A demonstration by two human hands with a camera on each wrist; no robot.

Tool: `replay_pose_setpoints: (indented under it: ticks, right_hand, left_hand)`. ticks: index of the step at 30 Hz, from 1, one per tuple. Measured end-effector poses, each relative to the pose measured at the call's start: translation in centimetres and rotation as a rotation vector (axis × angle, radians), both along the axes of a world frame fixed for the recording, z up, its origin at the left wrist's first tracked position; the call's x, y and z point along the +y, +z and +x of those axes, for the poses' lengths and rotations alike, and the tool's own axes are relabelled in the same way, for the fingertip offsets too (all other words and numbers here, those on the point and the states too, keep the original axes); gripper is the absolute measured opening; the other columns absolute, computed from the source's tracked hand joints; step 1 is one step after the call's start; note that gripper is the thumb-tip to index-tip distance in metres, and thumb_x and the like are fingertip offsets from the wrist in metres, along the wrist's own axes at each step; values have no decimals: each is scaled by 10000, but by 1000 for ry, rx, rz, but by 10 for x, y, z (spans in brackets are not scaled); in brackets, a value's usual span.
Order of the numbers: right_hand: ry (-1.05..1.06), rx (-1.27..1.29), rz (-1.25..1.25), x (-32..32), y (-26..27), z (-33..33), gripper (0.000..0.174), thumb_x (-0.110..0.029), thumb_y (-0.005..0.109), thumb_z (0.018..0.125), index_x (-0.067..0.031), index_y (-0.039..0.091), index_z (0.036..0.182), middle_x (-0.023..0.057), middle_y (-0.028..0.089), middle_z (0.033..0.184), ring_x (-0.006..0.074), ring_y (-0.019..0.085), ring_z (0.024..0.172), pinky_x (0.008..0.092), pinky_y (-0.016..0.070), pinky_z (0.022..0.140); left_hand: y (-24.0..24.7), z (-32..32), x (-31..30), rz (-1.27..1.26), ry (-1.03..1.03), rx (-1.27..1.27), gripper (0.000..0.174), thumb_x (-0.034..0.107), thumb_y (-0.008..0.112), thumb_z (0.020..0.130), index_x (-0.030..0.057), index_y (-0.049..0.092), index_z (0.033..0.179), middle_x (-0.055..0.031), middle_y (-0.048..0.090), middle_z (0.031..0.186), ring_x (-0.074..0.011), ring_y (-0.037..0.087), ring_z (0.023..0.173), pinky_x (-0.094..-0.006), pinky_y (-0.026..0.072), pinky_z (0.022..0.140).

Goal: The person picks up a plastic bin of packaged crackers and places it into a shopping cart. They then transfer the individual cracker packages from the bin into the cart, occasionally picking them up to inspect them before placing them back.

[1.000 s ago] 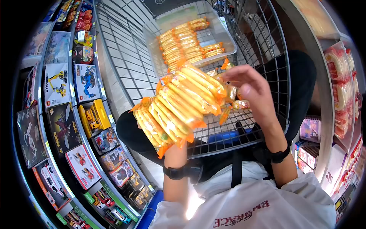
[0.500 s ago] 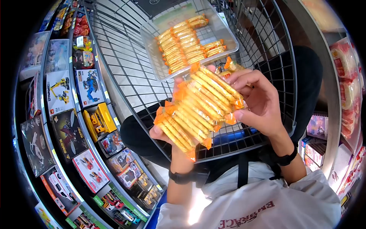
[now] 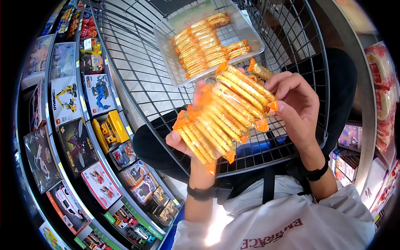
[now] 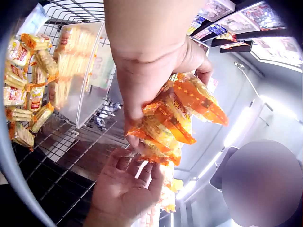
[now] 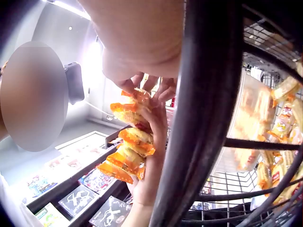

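Note:
My left hand [image 4: 147, 85] holds a row of wrapped snack sticks [image 3: 225, 114] from beneath, its thumb at the left end and its other fingers behind. The sticks are yellow in clear film with orange ends, standing side by side and fanned toward the camera. At the right end of the row, my right hand [image 3: 298, 106] pinches the end packets between thumb and fingers. In the right wrist view its fingers curl over the top packet. Beyond the hands, a clear plastic bin [image 3: 166, 68] contains stacked packets [image 3: 200, 43] of the same kind in rows.
The bin stands inside a wire shopping cart [image 3: 139, 77], whose near rim passes under the hands. Loose packets [image 4: 35, 90] lie in the cart beside the bin. Shelves of boxed toys [image 3: 64, 100] run along the left; bagged goods [image 3: 381, 93] hang at the right.
My right hand has come from above the loose packets to the row's right end and now pinches there. The left hand has moved the row right, and the row has turned slightly.

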State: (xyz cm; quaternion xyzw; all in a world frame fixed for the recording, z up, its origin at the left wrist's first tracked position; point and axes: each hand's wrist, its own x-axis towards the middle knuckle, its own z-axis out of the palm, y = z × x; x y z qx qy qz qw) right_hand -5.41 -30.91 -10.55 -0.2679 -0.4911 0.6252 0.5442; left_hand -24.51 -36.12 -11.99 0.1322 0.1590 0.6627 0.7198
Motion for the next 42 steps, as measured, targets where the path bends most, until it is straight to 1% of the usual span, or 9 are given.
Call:
replay_pose_setpoints:
  ticks: [1, 7, 15, 20, 22, 25, 26, 36, 42]
  right_hand:
    - [-12, -21, 17, 0, -1, 1, 151, -40, 676, 846, 7, 568, 940, 129, 599, 1049, 156, 590, 991, 299, 470, 899]
    - [-60, 36, -67, 2, -3, 5, 115, -64, 620, 832, -17, 528, 881, 119, 605, 1032, 116, 558, 929, 250, 447, 835]
    - [-78, -114, -68, 5, -4, -4, 431, -178, 674, 861, 19, 568, 1229, 191, 543, 1359, 211, 547, 1206, 322, 430, 981]
    - [11, -261, 70, 3, 1, -5, 430, -186, 779, 771, -12, 639, 1138, 206, 522, 1379, 255, 477, 1318, 376, 387, 1063]
    - [22, -345, 127, 4, 1, -3, 405, -178, 771, 772, -10, 645, 1118, 204, 524, 1369, 259, 485, 1307, 377, 396, 1055]
    - [37, -392, 128, 4, 0, -1, 355, -163, 752, 777, -10, 652, 1081, 195, 538, 1331, 259, 505, 1280, 374, 409, 1042]
    - [39, -353, 73, 4, -1, 0, 330, -157, 742, 780, -11, 654, 1062, 189, 551, 1302, 255, 517, 1264, 370, 413, 1037]
    - [36, -260, 84, 3, 1, -6, 346, -153, 744, 779, -6, 616, 1065, 142, 605, 1168, 200, 583, 1114, 334, 450, 973]
    - [144, -408, 140, 0, 3, -6, 622, -174, 777, 743, 7, 495, 1267, 171, 525, 1299, 226, 526, 1213, 360, 393, 1045]
  left_hand:
    - [5, -1, -3, -62, 43, -17, 1047, 593, 655, 672, 90, 289, 1515, -289, 236, 1545, -480, 259, 1422, -565, 286, 1147]
    - [-3, -7, -2, -31, 42, -87, 1043, 491, 642, 675, 14, 221, 1503, -279, 339, 1491, -440, 385, 1364, -539, 342, 1123]
    - [10, 7, 3, 65, -11, -429, 1006, 462, 655, 653, 51, 251, 1478, -265, 380, 1453, -439, 439, 1318, -595, 417, 1050]
    - [8, 1, 2, 39, -40, -355, 1046, 454, 653, 666, 51, 195, 1516, -266, 353, 1476, -457, 430, 1322, -627, 402, 1048]
    - [12, -2, 0, -57, -15, -56, 1072, 449, 647, 684, 76, 143, 1553, -287, 250, 1539, -463, 376, 1366, -628, 376, 1063]
    - [24, 9, 6, -36, 1, -575, 1067, 448, 638, 710, 105, 113, 1573, -307, 116, 1583, -472, 306, 1408, -630, 352, 1073]
    - [13, 2, 10, 16, -70, -314, 1029, 459, 626, 742, 121, 127, 1576, -315, 15, 1595, -480, 248, 1432, -632, 349, 1069]
    - [8, 4, 13, 14, -64, -211, 982, 474, 625, 762, 140, 174, 1568, -316, 52, 1590, -484, 159, 1460, -655, 315, 1085]
    - [7, 5, 12, 37, -50, -212, 1002, 452, 628, 760, 136, 136, 1574, -304, 68, 1592, -473, 207, 1450, -657, 277, 1108]
